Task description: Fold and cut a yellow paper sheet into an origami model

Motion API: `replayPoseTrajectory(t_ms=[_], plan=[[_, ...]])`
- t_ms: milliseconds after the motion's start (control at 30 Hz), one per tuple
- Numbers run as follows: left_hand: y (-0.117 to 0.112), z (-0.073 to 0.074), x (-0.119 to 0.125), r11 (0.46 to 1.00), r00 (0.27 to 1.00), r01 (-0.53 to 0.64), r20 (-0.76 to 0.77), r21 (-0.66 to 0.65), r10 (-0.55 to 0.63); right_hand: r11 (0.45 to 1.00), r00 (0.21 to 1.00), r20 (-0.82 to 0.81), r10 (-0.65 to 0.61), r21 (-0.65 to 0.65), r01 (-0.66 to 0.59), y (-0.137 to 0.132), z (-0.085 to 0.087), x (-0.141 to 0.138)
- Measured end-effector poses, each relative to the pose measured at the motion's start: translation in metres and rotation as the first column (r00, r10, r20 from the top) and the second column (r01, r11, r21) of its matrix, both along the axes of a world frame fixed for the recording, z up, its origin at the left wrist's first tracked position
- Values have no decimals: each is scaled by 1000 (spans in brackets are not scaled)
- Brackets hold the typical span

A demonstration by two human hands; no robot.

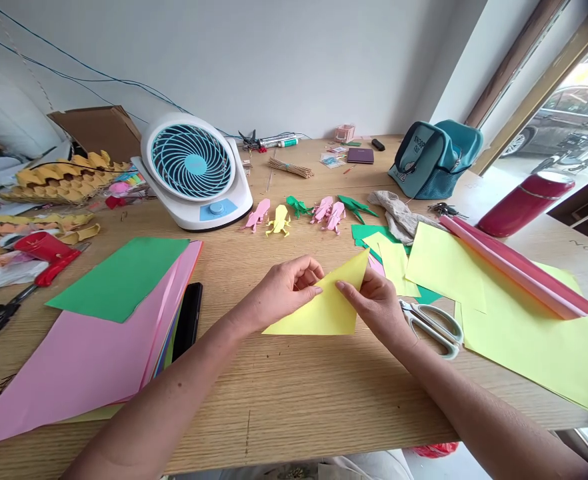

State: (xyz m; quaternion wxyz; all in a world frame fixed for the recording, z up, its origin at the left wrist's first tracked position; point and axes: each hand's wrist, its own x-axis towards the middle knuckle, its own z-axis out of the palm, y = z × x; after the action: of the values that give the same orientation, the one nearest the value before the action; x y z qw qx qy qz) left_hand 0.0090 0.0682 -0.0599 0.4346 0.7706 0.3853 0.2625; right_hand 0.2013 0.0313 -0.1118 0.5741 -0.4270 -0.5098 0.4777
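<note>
A sheet of yellow paper (331, 313), folded into a triangle, is held above the table between both hands. My left hand (291, 287) pinches its upper left edge, with the thumb on the near face and the fingers curled behind. On the right side my right hand (377, 297) grips the paper, thumb pressed on the front and fingers hidden behind. A pair of scissors with pale handles (434, 328) lies beside my right wrist. Behind the hands stand folded paper frogs: a yellow one (279, 221), a pink one (259, 215) and several others in pink and green.
To the left lie pink sheets (104, 360), a green sheet (124, 277) and a black phone (188, 320). A fan (194, 167) stands behind them. Yellow sheets (529, 347), a rolled pink sheet (519, 267), a red bottle (524, 203) and a teal bag (431, 160) occupy the right.
</note>
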Motion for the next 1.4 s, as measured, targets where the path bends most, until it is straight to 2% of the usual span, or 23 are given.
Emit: replayPoseTrajectory(t_ms=[167, 300, 433, 567, 767, 867, 933, 967, 1067, 1133, 1267, 1400], plan=[[4, -3, -3, 999, 1000, -1, -25, -41, 0, 999, 999, -13, 48, 23, -48, 0, 6, -1], [7, -3, -3, 997, 999, 16, -31, -79, -18, 998, 1000, 19, 12, 62, -13, 1, 8, 0], [9, -5, -4, 991, 996, 55, -56, -123, -63, 997, 999, 43, -32, 70, 29, 4, 4, 1], [10, -7, -4, 986, 993, 86, -67, -146, -97, 997, 998, 67, -19, 72, 14, 5, -2, 4], [8, -3, -4, 986, 994, 83, -65, -145, -93, 998, 998, 56, -40, 54, 37, 8, -4, 4], [6, 1, -4, 992, 993, 78, -82, -99, -87, 991, 989, 114, -90, 109, 78, 7, -3, 5], [4, 2, -2, 999, 997, 31, -74, 22, -30, 958, 964, 195, -182, 255, 129, 2, 0, 6], [3, 3, -1, 994, 999, -1, -54, 108, 7, 923, 943, 241, -231, 360, 134, -1, 2, 7], [1, 5, 1, 934, 995, -95, 33, 345, 89, 776, 882, 348, -317, 629, 31, -11, 11, 9], [0, 6, 1, 896, 991, -132, 72, 425, 112, 718, 860, 392, -327, 695, -45, -15, 14, 9], [1, 5, 1, 869, 986, -163, 92, 468, 136, 697, 836, 435, -335, 712, -91, -16, 15, 8], [2, 6, 1, 895, 988, -154, 95, 418, 125, 707, 831, 448, -330, 701, -98, -15, 14, 8]])
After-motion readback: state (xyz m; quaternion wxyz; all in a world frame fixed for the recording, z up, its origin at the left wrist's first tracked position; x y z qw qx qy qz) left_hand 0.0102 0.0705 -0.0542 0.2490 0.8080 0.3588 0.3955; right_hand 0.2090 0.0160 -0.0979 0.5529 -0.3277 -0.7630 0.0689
